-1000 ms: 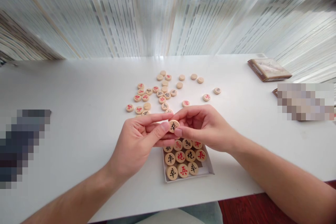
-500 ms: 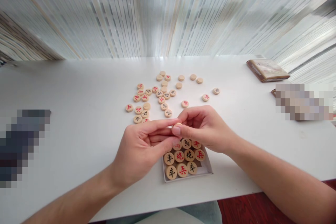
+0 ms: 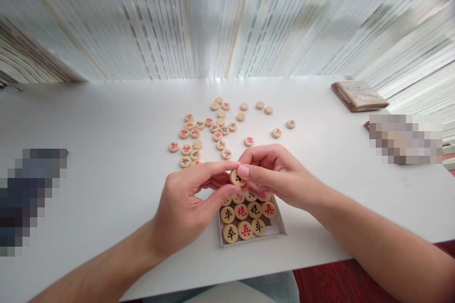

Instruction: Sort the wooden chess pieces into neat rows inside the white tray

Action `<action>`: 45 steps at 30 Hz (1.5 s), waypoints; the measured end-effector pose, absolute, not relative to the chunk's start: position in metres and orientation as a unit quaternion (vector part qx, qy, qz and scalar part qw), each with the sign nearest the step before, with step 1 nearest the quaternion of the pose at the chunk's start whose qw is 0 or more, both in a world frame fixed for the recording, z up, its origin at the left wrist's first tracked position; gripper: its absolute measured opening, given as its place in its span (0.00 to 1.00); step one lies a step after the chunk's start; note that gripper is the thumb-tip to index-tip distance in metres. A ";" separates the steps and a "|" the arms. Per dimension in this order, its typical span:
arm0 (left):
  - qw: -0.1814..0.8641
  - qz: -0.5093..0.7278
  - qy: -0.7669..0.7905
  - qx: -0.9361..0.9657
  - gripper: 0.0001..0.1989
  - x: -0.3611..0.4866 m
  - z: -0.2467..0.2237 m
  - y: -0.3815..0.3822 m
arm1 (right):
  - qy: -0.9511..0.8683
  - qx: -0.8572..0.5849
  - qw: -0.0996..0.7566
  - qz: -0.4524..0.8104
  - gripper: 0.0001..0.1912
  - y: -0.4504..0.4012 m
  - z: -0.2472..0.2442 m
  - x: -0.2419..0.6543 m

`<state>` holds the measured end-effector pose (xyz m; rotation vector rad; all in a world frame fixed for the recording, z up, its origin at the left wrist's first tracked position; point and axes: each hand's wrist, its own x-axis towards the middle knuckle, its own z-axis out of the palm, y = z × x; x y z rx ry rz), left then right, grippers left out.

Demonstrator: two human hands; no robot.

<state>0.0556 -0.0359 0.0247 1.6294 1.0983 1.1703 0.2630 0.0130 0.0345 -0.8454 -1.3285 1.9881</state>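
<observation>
Held disc (image 3: 234, 180): pale wood by its look, smooth and matt, pictured between the fingers (image 3: 258, 173).
Loose discs (image 3: 249, 141): the same light wood, evenly smooth and dull, scattered beyond the fingers.
Packed discs (image 3: 245, 230): matching matt wood, rounded smooth at the edges, on the near side of the fingers.
Tray (image 3: 278, 230): white, paper or card in appearance, thin-walled, just below the fingers.
Surface (image 3: 106, 151): white and smooth, a soft sheen showing beyond the fingers.
Curtain (image 3: 159, 19): sheer striped cloth, well beyond the fingers.
Box (image 3: 366, 94): smooth printed card, far right of the fingers.
Floor (image 3: 327, 281): dark red, glossy, wood-grained, below the fingers and right.
</observation>
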 end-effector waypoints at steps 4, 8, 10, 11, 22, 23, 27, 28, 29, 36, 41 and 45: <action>0.391 0.467 0.438 0.661 0.15 0.053 0.023 -0.037 | -0.474 -0.280 0.297 0.780 0.12 0.014 0.033 0.264; 0.352 0.477 0.433 0.680 0.16 0.052 0.023 -0.036 | -0.454 -0.272 0.292 0.797 0.12 0.013 0.035 0.262; 0.330 0.477 0.433 0.690 0.16 0.051 0.023 -0.036 | -0.444 -0.280 0.292 0.799 0.14 0.013 0.035 0.261; 0.318 0.476 0.432 0.697 0.16 0.051 0.023 -0.036 | -0.438 -0.284 0.293 0.801 0.15 0.013 0.035 0.260; 0.261 0.481 0.395 0.738 0.19 0.052 0.021 -0.035 | -0.435 -0.301 0.278 0.802 0.14 0.008 0.036 0.261; 0.265 0.486 0.383 0.740 0.20 0.052 0.020 -0.034 | -0.435 -0.299 0.278 0.803 0.14 0.007 0.037 0.262; 0.297 0.496 0.364 0.731 0.20 0.053 0.019 -0.033 | -0.434 -0.289 0.282 0.805 0.13 0.007 0.039 0.262; 0.307 0.497 0.362 0.726 0.20 0.053 0.019 -0.033 | -0.432 -0.288 0.282 0.807 0.13 0.006 0.040 0.262; 0.316 0.498 0.362 0.722 0.19 0.053 0.020 -0.033 | -0.430 -0.288 0.282 0.808 0.13 0.006 0.041 0.261; 0.343 0.504 0.379 0.696 0.19 0.052 0.024 -0.034 | -0.434 -0.279 0.282 0.809 0.10 0.006 0.041 0.260; 0.316 0.511 0.369 0.709 0.24 0.051 0.023 -0.034 | -0.420 -0.278 0.296 0.812 0.16 0.006 0.037 0.260; 0.334 0.513 0.369 0.700 0.26 0.051 0.024 -0.035 | -0.396 -0.275 0.287 0.828 0.17 0.008 0.037 0.260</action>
